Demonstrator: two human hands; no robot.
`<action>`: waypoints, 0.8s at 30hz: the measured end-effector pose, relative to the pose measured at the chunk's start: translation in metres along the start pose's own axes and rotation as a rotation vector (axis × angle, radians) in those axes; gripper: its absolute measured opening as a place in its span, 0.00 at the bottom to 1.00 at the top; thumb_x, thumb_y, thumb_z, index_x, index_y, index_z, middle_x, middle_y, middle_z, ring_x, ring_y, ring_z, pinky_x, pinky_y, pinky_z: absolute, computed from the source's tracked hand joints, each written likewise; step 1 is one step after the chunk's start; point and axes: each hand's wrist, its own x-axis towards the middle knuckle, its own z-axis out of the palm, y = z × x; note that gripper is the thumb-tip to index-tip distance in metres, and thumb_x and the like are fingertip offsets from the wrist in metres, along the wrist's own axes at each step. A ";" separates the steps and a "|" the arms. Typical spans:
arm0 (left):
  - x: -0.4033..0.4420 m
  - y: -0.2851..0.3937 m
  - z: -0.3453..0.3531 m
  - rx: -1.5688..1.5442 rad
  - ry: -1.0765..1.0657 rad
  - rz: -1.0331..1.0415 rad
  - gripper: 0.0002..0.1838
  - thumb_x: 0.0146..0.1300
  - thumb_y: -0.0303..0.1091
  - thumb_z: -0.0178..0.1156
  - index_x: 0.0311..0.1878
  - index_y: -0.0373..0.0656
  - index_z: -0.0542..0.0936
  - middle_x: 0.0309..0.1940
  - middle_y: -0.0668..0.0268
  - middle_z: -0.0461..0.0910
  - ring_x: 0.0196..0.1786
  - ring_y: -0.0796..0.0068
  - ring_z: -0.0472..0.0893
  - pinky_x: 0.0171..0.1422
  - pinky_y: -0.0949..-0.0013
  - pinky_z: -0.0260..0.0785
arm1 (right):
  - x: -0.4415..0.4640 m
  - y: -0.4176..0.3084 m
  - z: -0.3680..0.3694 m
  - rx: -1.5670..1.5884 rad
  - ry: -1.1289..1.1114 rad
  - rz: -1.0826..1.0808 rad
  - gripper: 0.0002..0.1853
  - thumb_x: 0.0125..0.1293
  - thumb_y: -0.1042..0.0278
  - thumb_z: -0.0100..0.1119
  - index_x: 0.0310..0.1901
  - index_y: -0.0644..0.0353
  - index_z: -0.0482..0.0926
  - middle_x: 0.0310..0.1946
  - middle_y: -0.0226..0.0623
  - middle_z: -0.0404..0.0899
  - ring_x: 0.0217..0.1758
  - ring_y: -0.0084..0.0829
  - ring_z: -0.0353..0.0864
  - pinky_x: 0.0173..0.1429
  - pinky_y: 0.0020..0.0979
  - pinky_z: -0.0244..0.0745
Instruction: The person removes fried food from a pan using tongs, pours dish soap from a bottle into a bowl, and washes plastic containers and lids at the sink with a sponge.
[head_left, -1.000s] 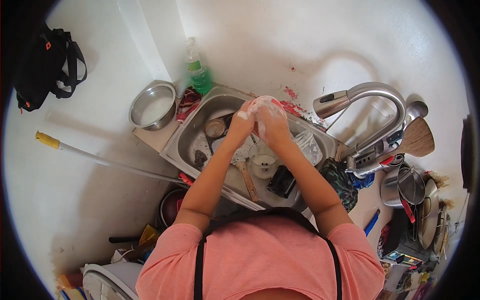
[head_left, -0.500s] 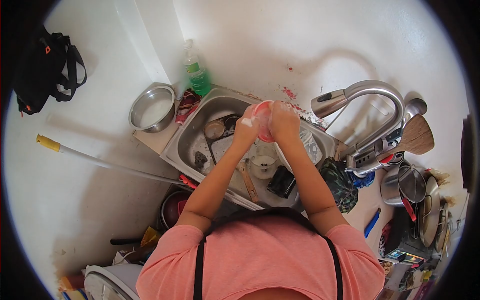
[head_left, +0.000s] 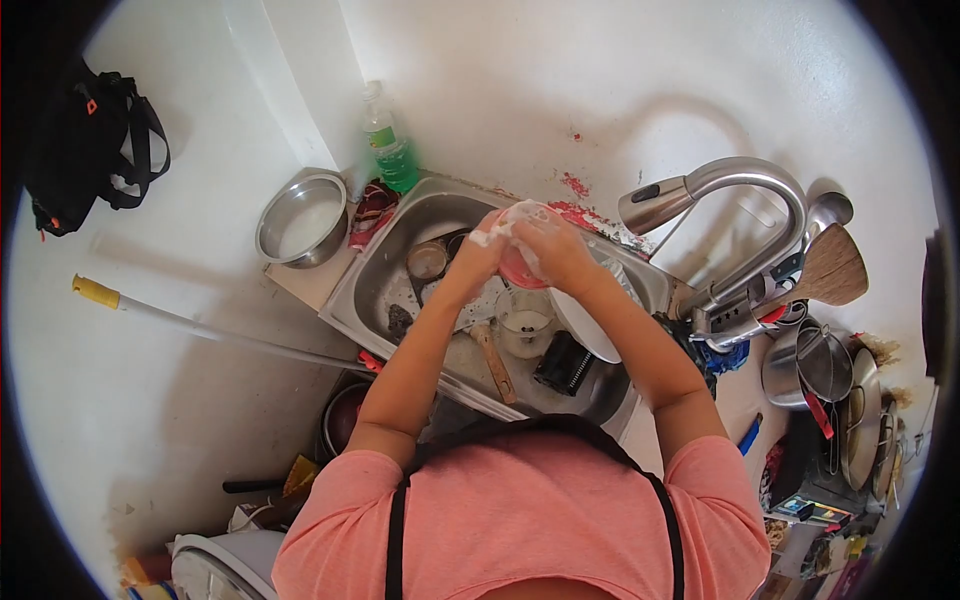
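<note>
Above the sink, a small red bowl-like plastic piece [head_left: 517, 268] is held between both hands; its exact kind is partly hidden by fingers. My left hand [head_left: 482, 248] grips its left side, with white suds on the knuckles. My right hand [head_left: 553, 243] is closed over its top and right side, also lathered. Below them in the steel sink [head_left: 352, 290] lie a clear round container [head_left: 524, 322], a wooden handle [head_left: 493, 362], a black slotted piece [head_left: 565, 362] and a white plate-like dish [head_left: 588, 328]. A dark scrubber-like lump [head_left: 400, 320] sits at the left.
A steel basin [head_left: 302, 218] and a bottle of green liquid [head_left: 392, 150] stand at the back left. The curved faucet [head_left: 745, 172] arches over the right side. Utensils, including a wooden spatula [head_left: 835, 268], and steel pots [head_left: 785, 370] crowd the right counter. A pole [head_left: 220, 332] leans at left.
My right hand has shifted left across the top of the red piece, covering more of it. More of the white dish below shows beside my right forearm.
</note>
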 end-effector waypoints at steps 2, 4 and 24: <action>0.000 0.002 0.003 0.115 0.007 -0.025 0.22 0.64 0.31 0.45 0.61 0.41 0.66 0.49 0.66 0.73 0.47 0.77 0.75 0.46 0.71 0.72 | 0.003 0.005 -0.002 0.008 -0.036 -0.030 0.11 0.53 0.73 0.54 0.40 0.59 0.73 0.34 0.42 0.76 0.41 0.45 0.76 0.48 0.42 0.71; 0.006 -0.008 0.004 0.239 0.075 0.067 0.21 0.64 0.33 0.47 0.61 0.41 0.67 0.49 0.61 0.75 0.49 0.70 0.77 0.49 0.69 0.72 | 0.002 0.003 0.002 -0.197 -0.038 0.115 0.10 0.54 0.72 0.55 0.39 0.61 0.72 0.36 0.44 0.76 0.42 0.47 0.76 0.47 0.42 0.71; 0.012 -0.022 0.006 -0.411 0.340 0.188 0.21 0.69 0.32 0.43 0.65 0.43 0.63 0.59 0.62 0.70 0.57 0.68 0.75 0.59 0.66 0.70 | 0.008 -0.019 0.006 0.108 0.357 0.810 0.15 0.57 0.64 0.58 0.43 0.62 0.71 0.39 0.48 0.77 0.45 0.49 0.77 0.52 0.44 0.68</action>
